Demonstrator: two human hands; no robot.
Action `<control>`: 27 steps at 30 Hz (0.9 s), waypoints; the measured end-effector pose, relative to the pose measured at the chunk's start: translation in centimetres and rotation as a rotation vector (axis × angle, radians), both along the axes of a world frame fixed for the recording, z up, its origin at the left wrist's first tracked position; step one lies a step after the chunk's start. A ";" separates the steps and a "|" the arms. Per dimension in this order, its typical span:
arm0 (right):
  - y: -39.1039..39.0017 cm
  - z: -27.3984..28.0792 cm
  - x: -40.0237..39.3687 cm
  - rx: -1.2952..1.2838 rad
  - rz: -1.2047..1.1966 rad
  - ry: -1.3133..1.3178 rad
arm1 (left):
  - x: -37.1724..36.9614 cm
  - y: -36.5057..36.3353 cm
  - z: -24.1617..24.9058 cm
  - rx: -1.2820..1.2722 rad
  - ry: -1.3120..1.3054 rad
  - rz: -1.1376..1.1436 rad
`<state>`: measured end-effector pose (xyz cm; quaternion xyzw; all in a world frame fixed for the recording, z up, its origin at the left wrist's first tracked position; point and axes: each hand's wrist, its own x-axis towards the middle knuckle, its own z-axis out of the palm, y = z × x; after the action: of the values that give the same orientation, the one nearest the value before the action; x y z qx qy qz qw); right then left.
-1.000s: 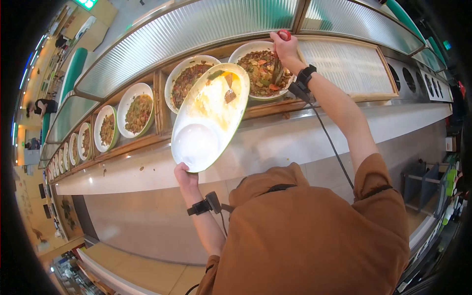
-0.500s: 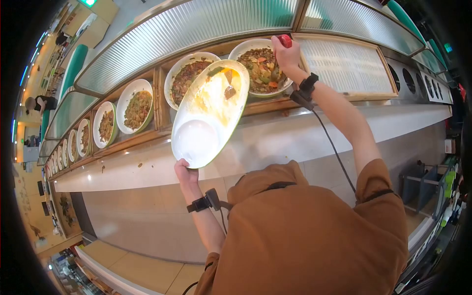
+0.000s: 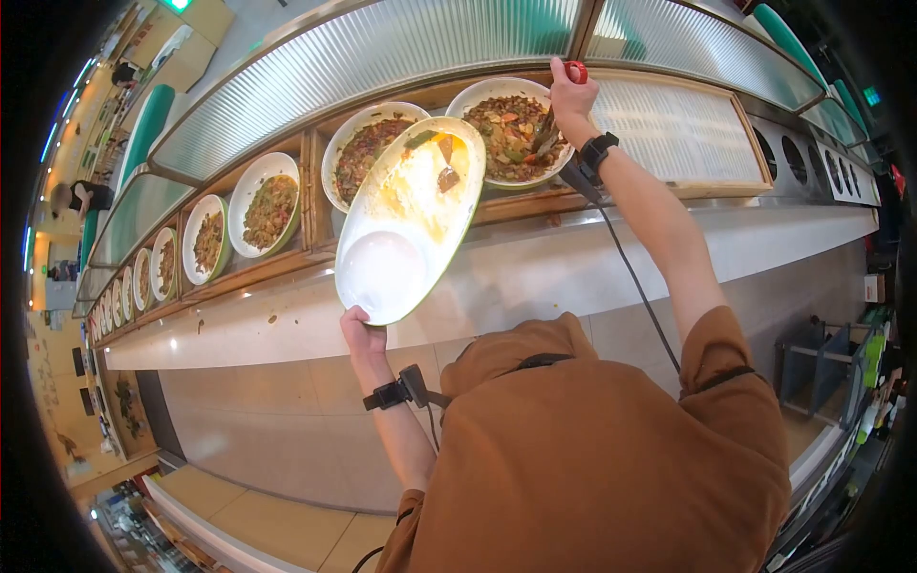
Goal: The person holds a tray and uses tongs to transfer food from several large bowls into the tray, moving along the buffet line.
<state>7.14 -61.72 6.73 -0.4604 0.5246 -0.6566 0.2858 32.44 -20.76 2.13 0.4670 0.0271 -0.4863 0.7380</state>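
My left hand (image 3: 361, 334) grips the lower rim of a large white oval dish (image 3: 382, 272) with a green outer edge. The dish is tilted, its upper end overlapping the bowls behind it. Orange sauce and a few food scraps smear its upper half. My right hand (image 3: 574, 101) is closed around the red handle of a metal serving spoon (image 3: 546, 134), whose end is in the food at the right side of a white bowl (image 3: 459, 96). That bowl holds mixed food (image 3: 511, 124) with dark, green and orange pieces.
Another white bowl of food (image 3: 336, 143) sits partly behind the dish. More filled bowls (image 3: 243, 215) run leftward in the wooden frame (image 3: 308, 191). A ribbed glass screen (image 3: 382, 86) stands behind. To the right lies a ribbed panel (image 3: 669, 129); a cable (image 3: 630, 272) hangs from my right wrist.
My right hand has shifted slightly right and up with the spoon, its end moving toward the bowl's right side. The left hand and dish have barely moved.
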 end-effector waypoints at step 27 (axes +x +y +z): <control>6.2 7.4 10.4 0.387 0.320 -0.599 | 1.0 0.1 -0.9 0.009 0.040 -0.020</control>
<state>17.52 -55.47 14.18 -0.2620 0.4535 -0.5981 0.6066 33.42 -20.66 1.24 0.4606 0.0396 -0.5028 0.7304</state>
